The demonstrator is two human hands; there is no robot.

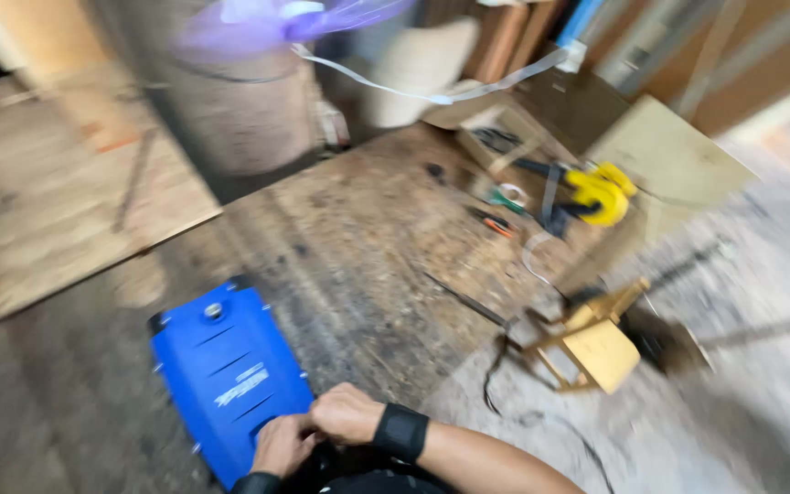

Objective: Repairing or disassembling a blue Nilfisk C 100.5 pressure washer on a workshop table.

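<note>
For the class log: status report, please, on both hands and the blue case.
Left hand and right hand together at blue case's near edge. Grip blurred, unclear. Case flat on worn bench. Nothing in the way.

You are in a woodworking shop, rough and well used. Under you lies a worn, scuffed wooden worktop point(358, 247) strewn with dust and shavings. A yellow handheld power tool point(601, 192) rests at its far end beside small hand tools with orange handles point(491, 222). Pale plywood sheets point(665, 151) and long timber boards point(505, 37) lean against the back. A small unfinished wooden stool point(592, 343) stands on the dusty concrete floor point(742, 412), with a black cable point(541, 416) trailing past it.
</note>
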